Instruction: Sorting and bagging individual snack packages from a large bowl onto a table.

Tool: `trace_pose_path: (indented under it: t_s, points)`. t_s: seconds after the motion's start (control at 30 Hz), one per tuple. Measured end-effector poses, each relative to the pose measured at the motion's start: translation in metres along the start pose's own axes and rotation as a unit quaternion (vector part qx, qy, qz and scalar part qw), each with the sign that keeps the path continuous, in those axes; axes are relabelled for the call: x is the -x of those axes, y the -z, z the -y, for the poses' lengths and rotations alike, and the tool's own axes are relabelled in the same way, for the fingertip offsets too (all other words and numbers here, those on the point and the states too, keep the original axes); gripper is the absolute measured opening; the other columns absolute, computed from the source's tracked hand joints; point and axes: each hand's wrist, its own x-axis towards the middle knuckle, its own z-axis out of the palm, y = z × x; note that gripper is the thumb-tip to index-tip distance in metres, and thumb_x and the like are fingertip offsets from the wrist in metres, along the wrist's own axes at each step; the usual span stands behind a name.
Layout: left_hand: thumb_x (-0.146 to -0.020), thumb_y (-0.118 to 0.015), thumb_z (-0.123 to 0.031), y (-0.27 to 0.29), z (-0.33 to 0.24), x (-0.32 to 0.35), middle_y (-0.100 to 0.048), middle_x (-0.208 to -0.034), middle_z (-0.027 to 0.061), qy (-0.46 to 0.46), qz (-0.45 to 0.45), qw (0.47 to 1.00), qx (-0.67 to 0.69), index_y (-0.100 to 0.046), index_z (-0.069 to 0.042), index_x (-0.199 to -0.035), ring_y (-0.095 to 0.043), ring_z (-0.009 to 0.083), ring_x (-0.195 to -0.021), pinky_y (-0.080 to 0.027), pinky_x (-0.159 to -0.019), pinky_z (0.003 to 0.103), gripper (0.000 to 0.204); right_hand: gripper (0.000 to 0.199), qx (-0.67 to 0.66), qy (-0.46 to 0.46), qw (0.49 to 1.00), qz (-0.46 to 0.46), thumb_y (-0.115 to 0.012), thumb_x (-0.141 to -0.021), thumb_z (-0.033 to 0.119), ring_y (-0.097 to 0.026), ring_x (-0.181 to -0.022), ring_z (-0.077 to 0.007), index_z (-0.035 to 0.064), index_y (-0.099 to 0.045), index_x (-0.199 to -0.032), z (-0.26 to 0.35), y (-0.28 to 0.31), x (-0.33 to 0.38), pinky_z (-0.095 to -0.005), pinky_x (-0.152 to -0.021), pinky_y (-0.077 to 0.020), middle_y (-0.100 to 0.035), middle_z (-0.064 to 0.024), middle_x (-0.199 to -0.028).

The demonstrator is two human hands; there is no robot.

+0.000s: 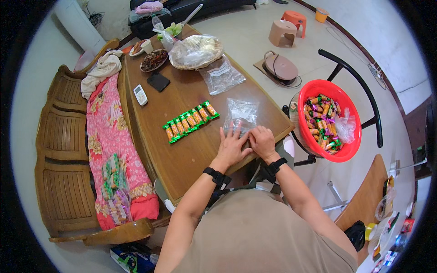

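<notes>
At the near right edge of the brown wooden surface (182, 150) lies a clear, crinkled plastic bag (241, 113) with a few wrapped sweets inside. The left hand (232, 146) presses flat on its near end, fingers spread; the right hand (262, 141) rests just beside, fingers curled onto the bag's edge. To the left lies a row of green-and-orange wrapped candies (191, 120). Right of the surface stands a red plastic basin (350, 152) full of them.

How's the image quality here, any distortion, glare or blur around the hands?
Head view: strong fisheye bending, black corners; even indoor light, soft shadows. Left hand and right hand look sharp; the clear plastic bag under them shows mild glare, and detail smears toward the rim.
</notes>
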Motion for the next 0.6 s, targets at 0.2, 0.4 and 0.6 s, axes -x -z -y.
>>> trace_pose_path:
  t_s: [0.2,0.4,0.6]
  points:
    - [-0.082,-0.058,-0.052,-0.009,0.005,-0.007,-0.025,-0.151,0.0158,-0.016,0.019,1.000,0.000,-0.046,-0.022,-0.137,-0.021,0.0400,-0.139,-0.008,-0.105,0.070,0.064,0.010,-0.038,-0.006,0.999,-0.036,-0.063,-0.077,0.012,-0.055,-0.079,-0.0271,0.0090,-0.056,-0.084,-0.005,-0.001,-0.001,-0.0379,-0.068,-0.0408,-0.054,-0.0079,-0.079]
    - [-0.082,-0.058,-0.051,-0.003,0.012,-0.010,-0.028,-0.150,0.0155,-0.039,-0.003,0.999,0.004,-0.044,-0.025,-0.138,-0.022,0.0389,-0.139,-0.008,-0.105,0.070,0.063,0.010,-0.058,-0.022,0.998,-0.022,-0.063,-0.076,0.012,-0.055,-0.078,-0.0274,0.0089,-0.056,-0.083,-0.013,-0.006,0.002,-0.0381,-0.067,-0.0412,-0.055,-0.0079,-0.080]
    - [-0.085,-0.057,-0.046,0.000,0.020,-0.015,-0.038,-0.144,0.0141,-0.074,-0.051,0.996,0.005,-0.048,-0.019,-0.134,-0.031,0.0357,-0.135,-0.010,-0.105,0.069,0.057,0.009,-0.072,-0.033,0.995,-0.063,-0.064,-0.077,0.011,-0.057,-0.074,-0.0274,0.0090,-0.056,-0.081,-0.011,-0.012,-0.003,-0.0381,-0.066,-0.0420,-0.056,-0.0077,-0.077]
